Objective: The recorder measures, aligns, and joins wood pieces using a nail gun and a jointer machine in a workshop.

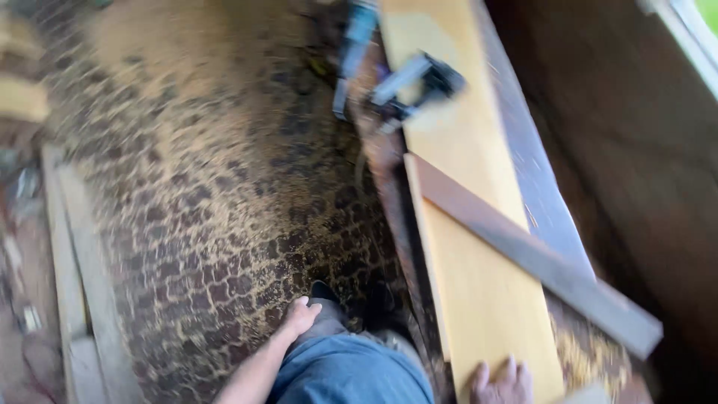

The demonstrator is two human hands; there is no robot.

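My right hand (502, 383) rests flat, fingers spread, on the near end of a long yellow wooden board (479, 284) that lies along a workbench. My left hand (299, 316) hangs loosely at my side above the floor, fingers curled, holding nothing I can make out. A narrower grey-brown wooden strip (523, 251) lies diagonally across the yellow board. Further along the board sits a blurred metal clamp or power tool (410, 88) in grey and black.
The floor (209, 187) is patterned paving covered in sawdust. Pale planks (75, 284) lie along the left. My blue trouser leg (351, 370) and dark shoe (325, 290) show below. A dark wall (636, 150) runs on the right with a window edge (692, 37).
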